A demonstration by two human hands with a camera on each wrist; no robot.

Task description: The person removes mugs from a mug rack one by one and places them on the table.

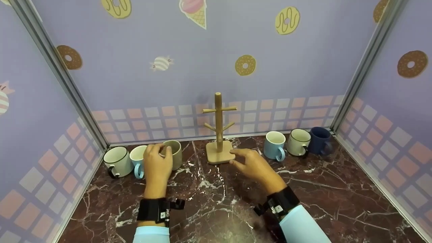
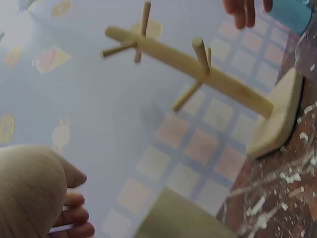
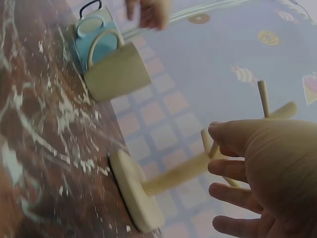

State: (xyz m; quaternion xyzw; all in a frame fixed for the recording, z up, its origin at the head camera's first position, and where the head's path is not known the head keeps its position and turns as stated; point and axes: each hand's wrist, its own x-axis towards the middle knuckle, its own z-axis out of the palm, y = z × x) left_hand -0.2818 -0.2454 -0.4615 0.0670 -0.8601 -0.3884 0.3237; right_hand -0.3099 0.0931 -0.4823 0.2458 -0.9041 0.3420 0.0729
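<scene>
My left hand (image 1: 158, 165) hovers over the left row of mugs, beside an olive-green mug (image 1: 176, 158). Its fingers are loosely bent and, in the right wrist view, stand apart from that mug (image 3: 119, 74). A light blue mug (image 1: 136, 155) is partly covered by this hand. In the middle stands a wooden mug tree (image 1: 218, 128) with a square base and several bare pegs. My right hand (image 1: 254, 165) is just right of its base, fingers spread and thumb apart, holding nothing; the right wrist view shows the hand (image 3: 282, 173) in front of the tree's upper pegs.
At the far left stands a cream mug (image 1: 119, 162) with a black handle. On the right are a light blue mug (image 1: 274, 148), a cream mug (image 1: 297, 143) with a dark rim and a navy mug (image 1: 319, 140). Patterned walls (image 1: 216, 44) enclose the dark marbled tabletop (image 1: 216, 209).
</scene>
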